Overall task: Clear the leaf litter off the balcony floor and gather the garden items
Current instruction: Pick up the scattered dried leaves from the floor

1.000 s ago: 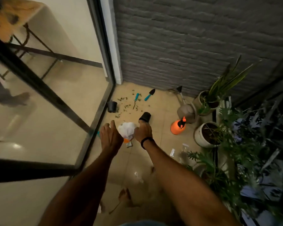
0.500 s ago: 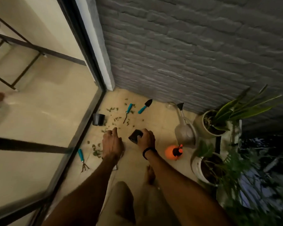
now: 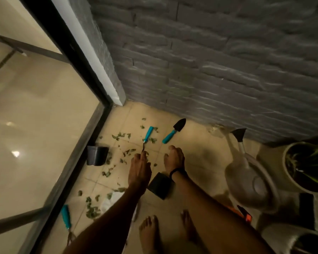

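Note:
Green leaf litter (image 3: 106,173) is scattered over the beige tiles. My left hand (image 3: 139,169) reaches forward, its fingertips at the metal end of a blue-handled hand fork (image 3: 147,136). Beside it my right hand (image 3: 173,160), with a black wristband, is stretched out and holds nothing. A small black pot (image 3: 160,184) lies on its side on the floor under my right wrist. A blue-handled black trowel (image 3: 173,132) lies near the wall. Another blue-handled tool (image 3: 65,216) lies at the lower left. A white bag (image 3: 114,196) shows under my left forearm.
A second black pot (image 3: 96,155) stands against the glass door frame (image 3: 77,149). A grey watering can (image 3: 250,176), an orange sprayer (image 3: 245,215) and a potted plant (image 3: 290,173) crowd the right side. A grey brick wall (image 3: 209,70) closes the back. My bare feet (image 3: 151,233) are below.
I have moved closer to the floor. My right hand let go of the black pot, which now lies under my wrist. Both hands moved forward; the left reached the fork's metal end.

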The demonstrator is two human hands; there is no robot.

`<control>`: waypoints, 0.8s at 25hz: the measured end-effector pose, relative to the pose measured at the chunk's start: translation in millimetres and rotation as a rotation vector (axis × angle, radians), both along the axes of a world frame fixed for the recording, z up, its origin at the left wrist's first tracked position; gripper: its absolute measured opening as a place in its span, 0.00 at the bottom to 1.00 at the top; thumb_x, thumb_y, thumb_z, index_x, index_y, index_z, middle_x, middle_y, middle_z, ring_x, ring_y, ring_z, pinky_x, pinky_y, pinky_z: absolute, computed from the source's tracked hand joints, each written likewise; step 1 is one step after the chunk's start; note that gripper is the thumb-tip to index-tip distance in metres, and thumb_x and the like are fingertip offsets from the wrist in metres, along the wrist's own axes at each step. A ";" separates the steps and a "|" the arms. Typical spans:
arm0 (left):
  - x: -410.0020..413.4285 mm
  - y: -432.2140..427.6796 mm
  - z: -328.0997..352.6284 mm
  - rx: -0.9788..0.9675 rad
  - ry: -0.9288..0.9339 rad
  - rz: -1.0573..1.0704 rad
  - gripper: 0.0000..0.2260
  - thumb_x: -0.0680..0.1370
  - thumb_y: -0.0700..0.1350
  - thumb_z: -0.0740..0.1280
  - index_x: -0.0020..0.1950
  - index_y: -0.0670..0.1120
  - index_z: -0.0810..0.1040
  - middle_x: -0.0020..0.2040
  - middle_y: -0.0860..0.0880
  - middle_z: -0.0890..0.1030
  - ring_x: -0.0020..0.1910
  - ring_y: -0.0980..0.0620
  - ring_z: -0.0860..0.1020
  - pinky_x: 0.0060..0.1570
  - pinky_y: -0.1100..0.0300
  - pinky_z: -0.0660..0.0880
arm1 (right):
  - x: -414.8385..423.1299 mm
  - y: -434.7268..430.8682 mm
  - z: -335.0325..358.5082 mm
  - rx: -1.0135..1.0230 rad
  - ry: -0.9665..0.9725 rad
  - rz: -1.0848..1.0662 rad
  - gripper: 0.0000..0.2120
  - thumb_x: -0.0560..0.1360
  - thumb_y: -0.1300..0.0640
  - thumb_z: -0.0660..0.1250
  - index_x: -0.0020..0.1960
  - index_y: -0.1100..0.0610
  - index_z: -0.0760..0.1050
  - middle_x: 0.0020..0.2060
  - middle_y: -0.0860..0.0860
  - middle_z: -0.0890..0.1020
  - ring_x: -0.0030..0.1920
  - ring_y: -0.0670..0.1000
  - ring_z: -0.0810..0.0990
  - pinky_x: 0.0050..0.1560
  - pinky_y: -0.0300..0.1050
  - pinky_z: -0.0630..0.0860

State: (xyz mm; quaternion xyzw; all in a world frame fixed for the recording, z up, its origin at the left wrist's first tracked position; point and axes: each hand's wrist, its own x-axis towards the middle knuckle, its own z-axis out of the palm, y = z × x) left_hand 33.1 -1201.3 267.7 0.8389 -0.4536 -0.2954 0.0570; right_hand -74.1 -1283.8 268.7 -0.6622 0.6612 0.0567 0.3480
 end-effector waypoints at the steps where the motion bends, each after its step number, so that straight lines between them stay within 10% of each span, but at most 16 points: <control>1: 1.6 -10.5 -40.7 0.002 -0.005 -0.008 0.24 0.82 0.46 0.65 0.77 0.46 0.63 0.69 0.44 0.70 0.62 0.47 0.70 0.59 0.56 0.72 | 1.3 -9.3 -39.9 -0.006 0.023 0.016 0.19 0.80 0.59 0.62 0.71 0.56 0.68 0.64 0.57 0.74 0.63 0.53 0.74 0.58 0.42 0.74; 10: 13.9 -92.3 -300.9 -0.095 -0.030 0.066 0.30 0.80 0.43 0.65 0.79 0.50 0.55 0.70 0.40 0.64 0.61 0.44 0.71 0.56 0.50 0.77 | -9.1 -31.1 -307.2 -0.121 0.229 0.237 0.18 0.78 0.57 0.66 0.67 0.55 0.68 0.64 0.59 0.69 0.59 0.54 0.75 0.58 0.47 0.77; 20: 23.0 -131.9 -376.8 -0.258 -0.230 -0.070 0.18 0.82 0.52 0.62 0.70 0.47 0.69 0.66 0.39 0.68 0.61 0.41 0.70 0.58 0.49 0.74 | 32.4 -31.9 -360.3 -0.474 0.146 0.271 0.15 0.81 0.60 0.58 0.68 0.57 0.66 0.64 0.57 0.69 0.61 0.53 0.72 0.64 0.47 0.71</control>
